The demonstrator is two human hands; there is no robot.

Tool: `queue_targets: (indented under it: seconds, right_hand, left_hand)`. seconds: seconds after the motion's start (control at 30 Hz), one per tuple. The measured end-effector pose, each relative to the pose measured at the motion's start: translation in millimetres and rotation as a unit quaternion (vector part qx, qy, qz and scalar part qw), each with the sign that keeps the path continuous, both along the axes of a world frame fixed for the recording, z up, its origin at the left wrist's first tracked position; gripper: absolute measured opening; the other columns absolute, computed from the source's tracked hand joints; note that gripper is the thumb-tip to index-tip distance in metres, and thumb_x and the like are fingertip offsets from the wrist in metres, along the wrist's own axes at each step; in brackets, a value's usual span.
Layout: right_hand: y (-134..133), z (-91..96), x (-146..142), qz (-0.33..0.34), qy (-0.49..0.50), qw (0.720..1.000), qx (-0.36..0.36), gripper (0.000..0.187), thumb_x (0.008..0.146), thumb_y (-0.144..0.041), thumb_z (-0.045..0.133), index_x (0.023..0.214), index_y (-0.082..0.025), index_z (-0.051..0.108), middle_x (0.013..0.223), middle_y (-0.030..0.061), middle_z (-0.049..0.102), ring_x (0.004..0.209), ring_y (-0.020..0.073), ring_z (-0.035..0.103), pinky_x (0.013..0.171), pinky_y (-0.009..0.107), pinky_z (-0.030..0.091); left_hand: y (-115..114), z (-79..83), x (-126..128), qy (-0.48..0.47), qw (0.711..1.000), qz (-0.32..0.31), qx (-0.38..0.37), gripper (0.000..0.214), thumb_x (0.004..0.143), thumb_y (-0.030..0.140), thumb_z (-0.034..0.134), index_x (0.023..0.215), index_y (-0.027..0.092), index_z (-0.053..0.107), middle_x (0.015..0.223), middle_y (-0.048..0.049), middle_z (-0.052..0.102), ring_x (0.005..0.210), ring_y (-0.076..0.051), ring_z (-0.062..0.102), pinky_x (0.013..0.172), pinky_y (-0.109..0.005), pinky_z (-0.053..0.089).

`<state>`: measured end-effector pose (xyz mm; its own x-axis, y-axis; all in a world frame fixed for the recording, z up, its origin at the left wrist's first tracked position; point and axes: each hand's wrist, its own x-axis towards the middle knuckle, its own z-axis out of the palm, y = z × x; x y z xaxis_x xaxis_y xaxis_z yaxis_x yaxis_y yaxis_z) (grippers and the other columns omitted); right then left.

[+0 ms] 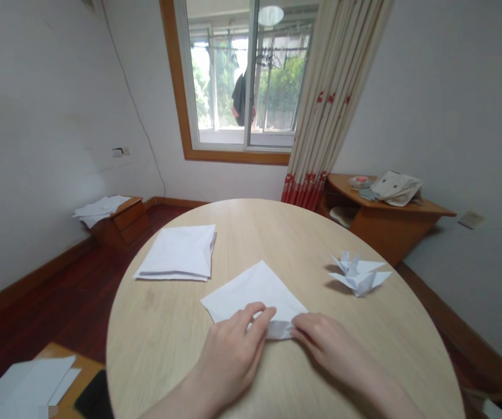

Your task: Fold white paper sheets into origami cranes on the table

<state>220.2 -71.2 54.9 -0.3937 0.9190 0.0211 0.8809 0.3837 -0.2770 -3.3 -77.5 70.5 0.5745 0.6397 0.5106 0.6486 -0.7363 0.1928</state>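
Note:
A white sheet of paper (257, 285) lies on the round wooden table with one corner pointing away from me. Its near edge is turned up in a narrow, shaded fold (279, 329). My left hand (237, 343) rests on the near left part of the sheet, thumb and fingers closed together over the fold. At the right end of that fold, my right hand (321, 334) pinches the paper between thumb and fingers. The undersides of both hands and the paper beneath them are hidden.
A stack of white paper (179, 250) lies at the table's left. Folded paper cranes (358, 273) stand on the right. More paper sheets (28, 384) rest on a low wooden surface at lower left. A corner desk (391, 224) holds a cloth bag (395, 187).

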Motion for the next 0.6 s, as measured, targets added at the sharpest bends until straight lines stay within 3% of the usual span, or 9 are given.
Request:
queue_targets:
  seconds: [0.2,0.4,0.6]
  right_hand:
    - [-34,-20.4,-7,-0.001,0.035,0.998,0.050,0.022,0.096,-0.018,0.039,0.083,-0.020,0.057,0.081,0.0042,0.066,0.075,0.0210,0.063,0.067,0.030,0.045]
    - [-56,-33.5,-22,-0.021,0.092,0.984,0.149,0.029,0.099,-0.025,0.031,0.080,-0.022,0.053,0.078,0.0043,0.065,0.070,0.0185,0.064,0.062,0.027,0.048]
    - [-67,-46.3,-35,-0.048,0.106,0.960,0.255,0.030,0.100,-0.032,0.029,0.079,-0.023,0.048,0.068,0.0012,0.060,0.061,0.0180,0.060,0.054,0.027,0.046]
  left_hand:
    - [-26,-9.8,5,-0.070,0.996,0.052,0.035,0.037,0.091,0.008,0.031,0.123,0.019,0.047,0.113,-0.0117,0.063,0.098,-0.021,0.066,0.069,-0.026,0.058]
    - [-37,-16.9,6,-0.173,0.976,0.136,0.006,0.027,0.094,0.014,0.038,0.114,0.021,0.055,0.116,-0.0116,0.058,0.092,-0.019,0.066,0.072,-0.028,0.058]
    - [-46,-30.3,-2,-0.186,0.968,0.167,-0.037,0.028,0.094,0.015,0.041,0.116,0.023,0.057,0.121,-0.0101,0.056,0.096,-0.018,0.065,0.077,-0.027,0.057]
